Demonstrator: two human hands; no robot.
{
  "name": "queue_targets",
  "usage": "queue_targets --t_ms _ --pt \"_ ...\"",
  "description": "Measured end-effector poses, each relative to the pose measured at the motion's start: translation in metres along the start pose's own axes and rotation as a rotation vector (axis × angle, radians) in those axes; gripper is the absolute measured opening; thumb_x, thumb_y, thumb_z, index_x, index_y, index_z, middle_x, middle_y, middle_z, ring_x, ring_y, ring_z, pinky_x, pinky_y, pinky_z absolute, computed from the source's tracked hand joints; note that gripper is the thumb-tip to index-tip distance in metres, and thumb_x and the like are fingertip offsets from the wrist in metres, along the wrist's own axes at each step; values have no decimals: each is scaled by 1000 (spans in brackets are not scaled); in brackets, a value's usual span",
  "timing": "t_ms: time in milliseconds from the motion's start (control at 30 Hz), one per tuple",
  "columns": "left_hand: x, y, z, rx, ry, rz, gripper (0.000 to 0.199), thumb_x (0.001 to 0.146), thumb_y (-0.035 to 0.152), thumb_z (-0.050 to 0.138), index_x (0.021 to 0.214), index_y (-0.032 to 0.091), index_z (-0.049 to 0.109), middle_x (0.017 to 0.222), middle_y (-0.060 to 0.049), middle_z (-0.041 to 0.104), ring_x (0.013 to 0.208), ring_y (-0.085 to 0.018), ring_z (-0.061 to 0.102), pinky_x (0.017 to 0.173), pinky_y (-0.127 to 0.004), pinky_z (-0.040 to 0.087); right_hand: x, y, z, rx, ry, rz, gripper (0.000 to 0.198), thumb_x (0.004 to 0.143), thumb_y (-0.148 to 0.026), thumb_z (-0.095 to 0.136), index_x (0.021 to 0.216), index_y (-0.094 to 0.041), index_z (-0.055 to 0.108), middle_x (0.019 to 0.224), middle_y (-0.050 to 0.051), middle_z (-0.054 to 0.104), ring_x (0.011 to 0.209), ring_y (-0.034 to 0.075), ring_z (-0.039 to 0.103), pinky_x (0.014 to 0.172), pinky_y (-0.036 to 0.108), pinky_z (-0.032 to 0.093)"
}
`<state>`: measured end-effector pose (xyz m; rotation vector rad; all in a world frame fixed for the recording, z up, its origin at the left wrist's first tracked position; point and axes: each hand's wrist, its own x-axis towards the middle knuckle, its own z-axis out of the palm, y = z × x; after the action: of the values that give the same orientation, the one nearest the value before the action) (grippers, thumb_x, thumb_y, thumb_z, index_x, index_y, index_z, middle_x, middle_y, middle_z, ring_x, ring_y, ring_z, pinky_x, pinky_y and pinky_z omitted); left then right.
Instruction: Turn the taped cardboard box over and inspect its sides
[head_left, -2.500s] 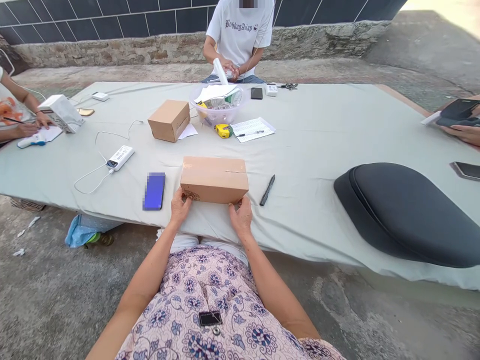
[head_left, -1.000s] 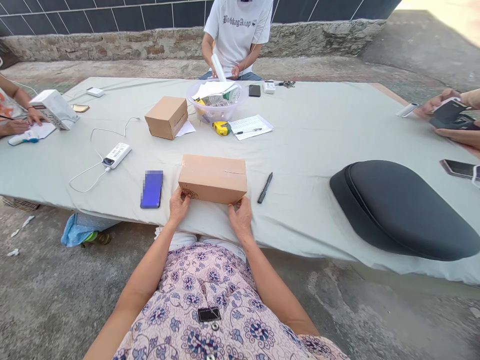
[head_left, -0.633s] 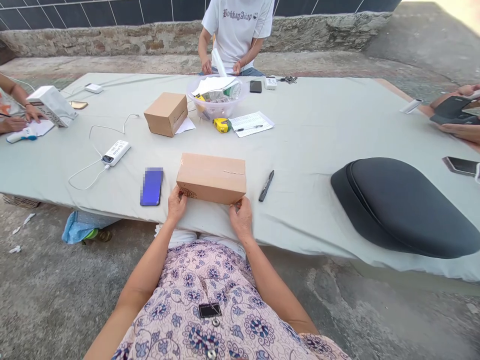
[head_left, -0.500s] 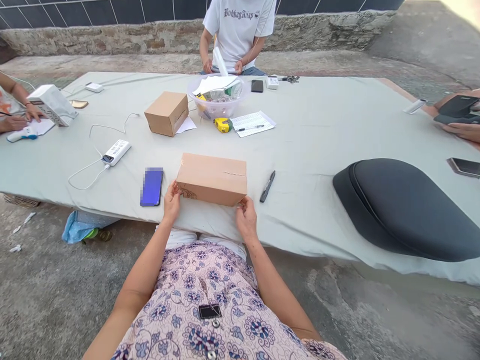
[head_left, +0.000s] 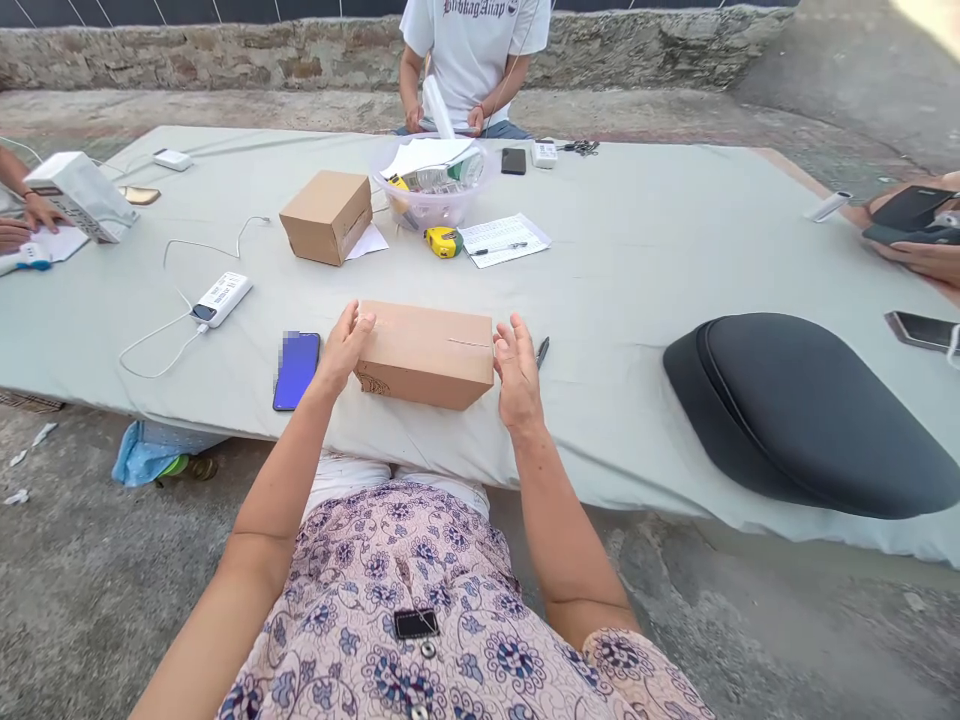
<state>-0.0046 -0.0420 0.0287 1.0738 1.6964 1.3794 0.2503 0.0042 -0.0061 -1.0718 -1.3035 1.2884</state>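
Note:
A closed brown cardboard box (head_left: 426, 350) rests on the cloth near the table's front edge, with a printed mark at the lower left of its front. At its left end is my left hand (head_left: 346, 346), fingers stretched out and thumb over the top corner; whether it presses on the box I cannot tell. My right hand (head_left: 519, 372) stands beside the right end, fingers apart and holding nothing. Partly behind that hand lies a black marker (head_left: 542, 352). A phone with a blue screen (head_left: 297, 371) lies left of the box.
Farther back are a second carton (head_left: 327, 217), a plastic basin (head_left: 431, 210), a yellow tape measure (head_left: 444, 242) and a written sheet (head_left: 506, 240) with a pen. A white power bank (head_left: 222, 299) with cable lies left, a black padded seat (head_left: 810, 415) right. Other people sit around the table.
Both hands have moved up from the box's lower front corners to its two ends. My right hand has opened and come away from the box, now covering part of the marker. The box stays put.

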Motion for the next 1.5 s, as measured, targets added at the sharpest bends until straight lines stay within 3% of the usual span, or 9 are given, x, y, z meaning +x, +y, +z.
queue_targets --t_ms 133,233,400,633,867,1067,1200,1367,1500 --pt "1 -4 6 -63 -118 -12 62 92 42 54 149 22 42 156 -8 48 144 -27 45 120 -40 37 10 1 4 98 -108 48 75 87 -52 50 155 -31 28 167 2 30 153 22 32 124 44 34" --pt "-1 -8 4 -70 -130 23 64 89 40 57 148 21 43 153 -9 51 141 -28 47 116 -40 40 11 3 0 108 -144 40 73 81 -46 56 150 -33 35 163 0 38 149 23 37 120 44 40" --pt "-13 -8 -3 -83 -147 104 62 84 44 62 140 22 47 148 -10 53 138 -28 49 111 -38 45 4 -2 -3 135 -110 20 60 72 -43 67 128 -32 49 137 4 61 130 25 55 104 42 51" --pt "-36 2 -15 -98 -135 42 58 71 44 71 119 24 47 126 -8 62 109 -23 63 86 -32 52 -10 -18 8 29 20 -27 35 74 -49 66 98 -27 50 99 1 65 94 19 62 78 32 51" --pt "-58 38 -7 553 58 34 40 76 53 70 91 24 48 109 -4 66 98 -25 62 84 -36 44 -36 -55 22 -580 61 -154 31 84 -51 59 75 -25 44 88 2 67 83 20 59 77 34 43" --pt "-86 48 12 909 145 104 48 77 67 68 92 23 54 94 -9 67 85 -29 66 74 -34 44 -57 -63 35 -892 28 -262 46 82 -69 61 72 -26 45 78 5 62 79 24 57 71 35 41" --pt "-94 46 14 973 133 144 50 78 69 66 96 22 59 102 -11 68 85 -29 68 70 -32 43 -60 -60 35 -911 -34 -290 48 84 -73 56 76 -26 52 83 7 65 85 27 59 75 37 44" --pt "-92 46 12 935 94 139 49 83 68 63 101 22 62 113 -12 68 90 -29 68 72 -33 44 -57 -63 28 -786 -112 -286 42 89 -67 54 84 -26 58 97 8 69 95 28 63 85 41 49" --pt "-92 44 8 884 82 131 46 85 65 62 103 22 62 119 -10 67 94 -29 68 78 -36 46 -53 -57 11 -583 -98 -281 37 92 -60 54 98 -25 62 122 11 65 121 29 59 99 45 50"
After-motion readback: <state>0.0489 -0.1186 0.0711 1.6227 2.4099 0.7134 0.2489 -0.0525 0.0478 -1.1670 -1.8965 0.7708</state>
